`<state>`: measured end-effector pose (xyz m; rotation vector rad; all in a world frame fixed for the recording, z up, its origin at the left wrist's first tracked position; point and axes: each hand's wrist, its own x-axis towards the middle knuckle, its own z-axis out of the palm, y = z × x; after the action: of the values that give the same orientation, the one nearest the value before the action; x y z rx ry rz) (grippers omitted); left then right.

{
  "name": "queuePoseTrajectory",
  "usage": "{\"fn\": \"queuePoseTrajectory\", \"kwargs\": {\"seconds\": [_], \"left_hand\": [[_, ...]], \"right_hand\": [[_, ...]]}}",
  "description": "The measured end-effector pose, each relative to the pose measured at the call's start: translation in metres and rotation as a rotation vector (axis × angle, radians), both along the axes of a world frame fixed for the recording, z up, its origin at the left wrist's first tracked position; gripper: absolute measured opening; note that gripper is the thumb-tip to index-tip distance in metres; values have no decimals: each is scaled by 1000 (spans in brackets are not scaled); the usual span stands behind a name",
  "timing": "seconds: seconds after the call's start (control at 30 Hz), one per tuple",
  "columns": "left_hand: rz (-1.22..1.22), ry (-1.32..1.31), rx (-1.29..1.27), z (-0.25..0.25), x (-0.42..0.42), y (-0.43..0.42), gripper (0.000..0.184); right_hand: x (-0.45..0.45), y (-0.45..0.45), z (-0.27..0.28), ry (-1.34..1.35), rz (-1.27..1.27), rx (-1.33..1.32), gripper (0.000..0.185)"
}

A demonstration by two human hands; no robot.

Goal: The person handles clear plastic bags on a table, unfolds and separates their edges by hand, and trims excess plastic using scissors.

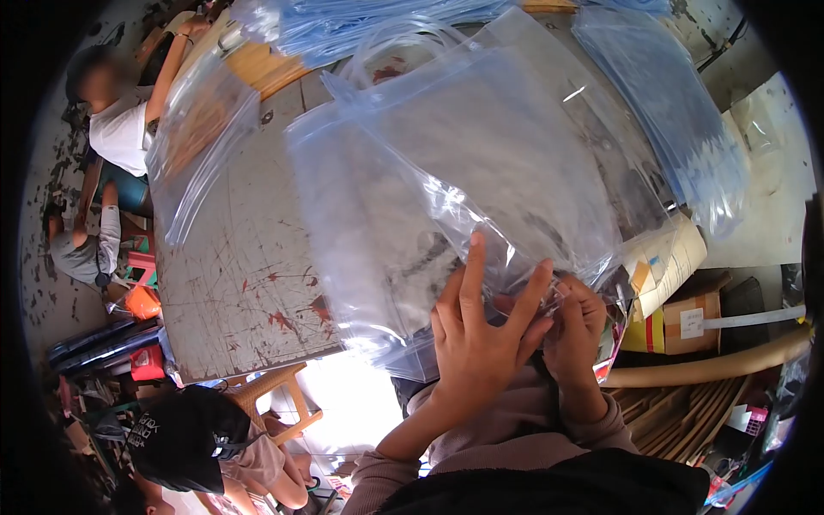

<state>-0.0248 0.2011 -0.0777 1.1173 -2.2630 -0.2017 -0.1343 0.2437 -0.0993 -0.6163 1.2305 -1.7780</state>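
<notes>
A clear plastic bag with tube-like handles lies across the table in front of me, its near corner folded and bunched. My left hand rests on this near part, with its fingers spread and its fingertips against the plastic. Close beside it, my right hand is closed, with curled fingers pinching the crumpled edge of the bag. The exact grip of the right fingertips is partly hidden by plastic and glare.
Stacks of bluish plastic sheets lie at the back and right of the scratched table. Another clear piece hangs over its left edge. Other people sit at the left, one by a wooden chair. A cardboard box stands at right.
</notes>
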Motion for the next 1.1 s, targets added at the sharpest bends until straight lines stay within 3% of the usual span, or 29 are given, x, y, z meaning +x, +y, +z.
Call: {"fn": "queuePoseTrajectory", "kwargs": {"seconds": [0.47,0.57,0.67,0.73,0.77,0.83,0.9,0.97,1.0,1.03,1.1], "left_hand": [[-35,-55,10,0,0,2,40],[-54,-59,0,-2,0,3,47],[-87,10,32,-7,-2,6,60],[-123,342,65,-10,-7,11,63],[-133,341,57,-11,-10,19,63],[-187,361,84,-6,-10,35,61],[-232,388,125,5,0,45,59],[-222,416,137,22,15,48,57],[-213,435,133,31,22,50,56],[-184,439,117,40,30,51,55],[-108,450,60,60,45,52,53]], "right_hand": [[-3,0,2,-92,-19,40,24],[-1,-1,4,-119,-24,27,25],[-1,0,6,-63,-41,0,25],[-3,6,17,167,77,203,16],[1,5,22,166,67,195,16],[18,-3,30,792,92,-228,16],[35,-3,34,945,262,-167,28],[54,-4,14,888,361,-286,38],[58,-8,23,787,589,-319,48],[71,-9,33,717,600,-397,53],[95,-14,36,543,705,-629,49]]}}
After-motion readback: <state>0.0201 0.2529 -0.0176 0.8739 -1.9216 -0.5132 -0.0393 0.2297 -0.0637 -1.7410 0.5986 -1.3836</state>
